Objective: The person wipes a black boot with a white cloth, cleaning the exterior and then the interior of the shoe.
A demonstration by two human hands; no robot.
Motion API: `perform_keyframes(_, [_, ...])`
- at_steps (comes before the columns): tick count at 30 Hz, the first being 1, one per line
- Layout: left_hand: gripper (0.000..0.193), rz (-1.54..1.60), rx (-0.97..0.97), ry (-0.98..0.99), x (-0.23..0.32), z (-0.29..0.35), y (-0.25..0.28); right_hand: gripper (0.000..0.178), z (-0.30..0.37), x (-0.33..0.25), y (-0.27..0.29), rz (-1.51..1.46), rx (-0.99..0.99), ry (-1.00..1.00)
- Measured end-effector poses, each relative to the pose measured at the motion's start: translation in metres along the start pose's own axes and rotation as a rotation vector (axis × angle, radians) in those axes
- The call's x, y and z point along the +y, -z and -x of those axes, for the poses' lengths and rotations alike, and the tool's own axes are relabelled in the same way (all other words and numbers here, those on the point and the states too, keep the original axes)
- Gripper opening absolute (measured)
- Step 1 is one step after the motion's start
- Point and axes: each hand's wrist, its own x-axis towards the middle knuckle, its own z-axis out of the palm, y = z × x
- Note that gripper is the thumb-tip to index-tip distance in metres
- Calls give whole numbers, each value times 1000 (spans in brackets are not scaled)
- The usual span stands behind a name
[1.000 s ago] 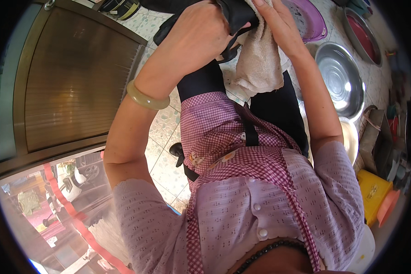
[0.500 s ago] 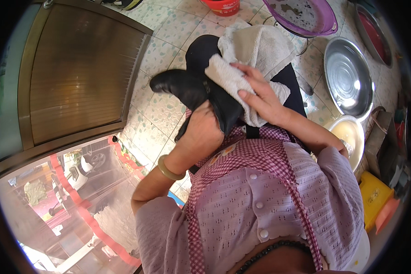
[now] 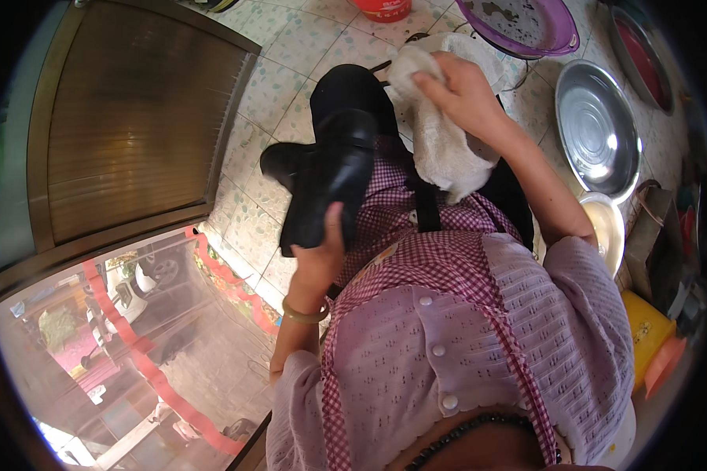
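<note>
My left hand (image 3: 322, 247) grips a black boot (image 3: 326, 184) by its near end, thumb on top and the other fingers hidden beneath. The boot is held above my left thigh, one rounded end pointing left. My right hand (image 3: 463, 90) pinches a white terry cloth (image 3: 440, 145) near its top, and the rest of it hangs over my lap. The cloth is apart from the boot. More white towel (image 3: 471, 51) shows beyond my right hand, over my right knee. A red checked apron (image 3: 448, 267) covers my lap.
At the right stand a metal basin (image 3: 597, 133), a pale basin (image 3: 605, 228) and a yellow container (image 3: 644, 330). A purple basin (image 3: 562, 35) and a red bucket (image 3: 385, 9) are at the far side. A brown framed panel (image 3: 133, 133) stands at the left.
My left hand has come out of the boot's opening and now grips its outside; the boot has turned. My right hand has lifted the cloth and moved it farther away, off the boot.
</note>
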Motion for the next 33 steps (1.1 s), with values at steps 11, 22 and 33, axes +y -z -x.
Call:
perform_keyframes(11, [24, -143, 302, 3, -29, -5, 34, 45, -10, 2, -72, 234, -552, 269])
perform_keyframes(22, [26, -368, 222, -194, -30, -28, 47, 20, -153, -107, -51, 781, -298, 536])
perform_keyframes(33, [16, -220, 296, -146, -51, -23, 23, 38, -102, -42, 29, 964, -686, 363])
